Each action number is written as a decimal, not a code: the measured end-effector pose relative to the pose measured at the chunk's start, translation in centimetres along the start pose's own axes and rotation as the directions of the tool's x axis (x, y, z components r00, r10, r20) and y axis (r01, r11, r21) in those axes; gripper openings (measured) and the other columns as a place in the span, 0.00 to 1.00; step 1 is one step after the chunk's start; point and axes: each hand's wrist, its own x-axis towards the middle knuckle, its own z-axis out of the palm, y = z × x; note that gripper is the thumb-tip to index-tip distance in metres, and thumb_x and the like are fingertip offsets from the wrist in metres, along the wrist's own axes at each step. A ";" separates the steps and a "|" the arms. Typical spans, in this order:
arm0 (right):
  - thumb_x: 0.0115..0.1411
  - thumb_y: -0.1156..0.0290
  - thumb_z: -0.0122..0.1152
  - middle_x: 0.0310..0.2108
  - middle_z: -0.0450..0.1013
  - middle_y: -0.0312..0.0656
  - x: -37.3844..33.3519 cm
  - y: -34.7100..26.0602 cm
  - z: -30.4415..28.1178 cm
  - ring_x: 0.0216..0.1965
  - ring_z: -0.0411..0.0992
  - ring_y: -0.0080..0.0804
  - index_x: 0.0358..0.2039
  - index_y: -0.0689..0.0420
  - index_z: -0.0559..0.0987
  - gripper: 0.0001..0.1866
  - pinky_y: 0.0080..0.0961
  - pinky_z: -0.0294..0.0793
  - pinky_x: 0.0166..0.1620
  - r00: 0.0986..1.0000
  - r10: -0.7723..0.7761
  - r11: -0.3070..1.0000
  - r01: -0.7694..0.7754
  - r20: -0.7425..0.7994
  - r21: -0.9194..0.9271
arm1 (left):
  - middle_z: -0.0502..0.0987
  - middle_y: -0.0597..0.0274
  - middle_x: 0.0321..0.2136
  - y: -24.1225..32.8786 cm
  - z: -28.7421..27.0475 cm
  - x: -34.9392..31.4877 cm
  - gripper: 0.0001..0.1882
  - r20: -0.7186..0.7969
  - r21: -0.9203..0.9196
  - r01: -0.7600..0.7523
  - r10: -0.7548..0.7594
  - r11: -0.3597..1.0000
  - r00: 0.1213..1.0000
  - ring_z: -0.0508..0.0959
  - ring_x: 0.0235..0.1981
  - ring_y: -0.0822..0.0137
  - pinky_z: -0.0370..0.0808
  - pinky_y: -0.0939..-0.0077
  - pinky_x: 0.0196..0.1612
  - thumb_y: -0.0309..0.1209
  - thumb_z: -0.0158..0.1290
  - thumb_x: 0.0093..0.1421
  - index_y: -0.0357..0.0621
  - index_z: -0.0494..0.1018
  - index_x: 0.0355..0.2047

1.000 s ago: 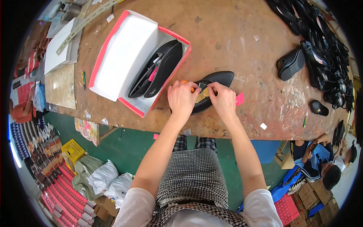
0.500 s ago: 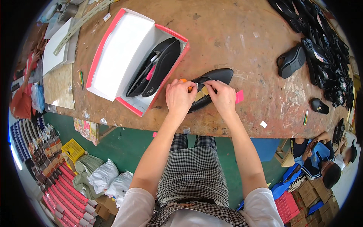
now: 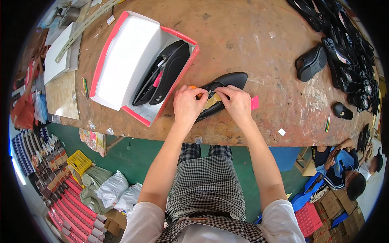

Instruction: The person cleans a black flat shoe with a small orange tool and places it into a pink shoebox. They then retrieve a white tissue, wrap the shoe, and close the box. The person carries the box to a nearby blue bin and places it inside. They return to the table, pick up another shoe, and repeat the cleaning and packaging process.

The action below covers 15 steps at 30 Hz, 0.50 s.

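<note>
A black pointed shoe point(image 3: 236, 79) lies tilted on the table, its toe up to the right and its inside showing a tan insole point(image 3: 212, 101). My left hand point(image 3: 187, 106) is at its left side, fingers closed around a small orange-handled tool point(image 3: 192, 86) whose working end I cannot make out. At the shoe's opening my right hand point(image 3: 237, 104) pinches with thumb and forefinger; what sits between those fingertips is too small to name. The two hands' fingertips nearly meet over the opening. A bright pink tag point(image 3: 254, 102) sticks out beside my right hand.
Left of the shoe stands an open white-and-red shoebox point(image 3: 125, 60) with a pair of black shoes point(image 3: 172, 60) inside. Many black shoes point(image 3: 344, 60) are heaped at the right. Pens point(image 3: 328, 123) lie near the table edge. Another person point(image 3: 340, 170) sits at the lower right.
The whole view has shifted slightly, so the box and shoe sit a little further left. Both hands keep their hold at the shoe's opening, with only small finger movement.
</note>
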 end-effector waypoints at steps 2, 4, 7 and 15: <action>0.54 0.69 0.63 0.24 0.74 0.37 0.0 0.1 0.0 0.25 0.74 0.38 0.32 0.52 0.83 0.05 0.30 0.72 0.27 1.000 -0.002 1.000 0.002 0.012 -0.011 | 0.73 0.59 0.19 0.1 -0.1 0.0 0.06 0.012 0.008 0.001 -0.001 1.000 1.000 0.73 0.27 0.61 0.70 0.65 0.30 0.34 0.61 0.48 0.48 0.82 0.26; 0.53 0.69 0.63 0.24 0.74 0.37 0.0 0.1 0.0 0.25 0.74 0.38 0.32 0.51 0.83 0.05 0.30 0.72 0.27 1.000 -0.006 1.000 0.006 0.018 -0.025 | 0.73 0.59 0.20 0.1 -0.2 -0.1 0.07 0.030 0.019 0.005 -0.005 1.000 1.000 0.73 0.27 0.60 0.70 0.64 0.31 0.34 0.61 0.48 0.48 0.82 0.28; 0.52 0.69 0.63 0.24 0.74 0.36 0.0 0.0 0.4 0.26 0.74 0.37 0.31 0.50 0.83 0.05 0.30 0.73 0.28 1.000 -0.017 0.999 0.018 0.012 -0.044 | 0.74 0.58 0.21 -0.2 -0.3 -0.2 0.07 0.019 0.029 -0.088 0.087 0.996 0.996 0.73 0.29 0.59 0.70 0.64 0.32 0.34 0.60 0.49 0.47 0.81 0.29; 0.49 0.69 0.64 0.23 0.74 0.34 -0.9 -1.0 -0.2 0.28 0.72 0.34 0.30 0.49 0.83 0.06 0.30 0.73 0.30 0.998 -0.045 0.989 0.039 -0.043 -0.146 | 0.74 0.57 0.23 -0.3 -0.8 -0.6 0.05 0.013 -0.089 -0.101 0.102 0.991 0.995 0.73 0.30 0.57 0.68 0.62 0.35 0.30 0.55 0.53 0.41 0.76 0.26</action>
